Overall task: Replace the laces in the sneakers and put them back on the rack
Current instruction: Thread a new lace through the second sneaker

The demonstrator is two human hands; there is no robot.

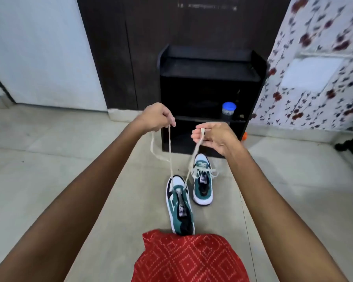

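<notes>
Evidently mid-lacing: left hand (157, 117) and right hand (213, 136), held apart, each pinch one end of the cream flat lace (170, 147) rising from the near green-and-white sneaker (179, 206) on the floor (69, 159); next, probably threading higher eyelets

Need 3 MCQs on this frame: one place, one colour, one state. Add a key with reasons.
1. Where is the plastic jar?
A. on a shelf inside the black shoe rack
B. on top of the rack
C. on the floor

2. What colour is the jar's lid?
A. red
B. blue
C. white

3. The nearer sneaker's lace is:
A. tied in a bow
B. lying slack on the floor
C. pulled upward, one strand in each hand

Key:
1 A: the jar stands on the rack's middle shelf, at its right end.
2 B: the lid is plainly blue.
3 C: the left hand and the right hand each grip a strand running up from the shoe.
</notes>
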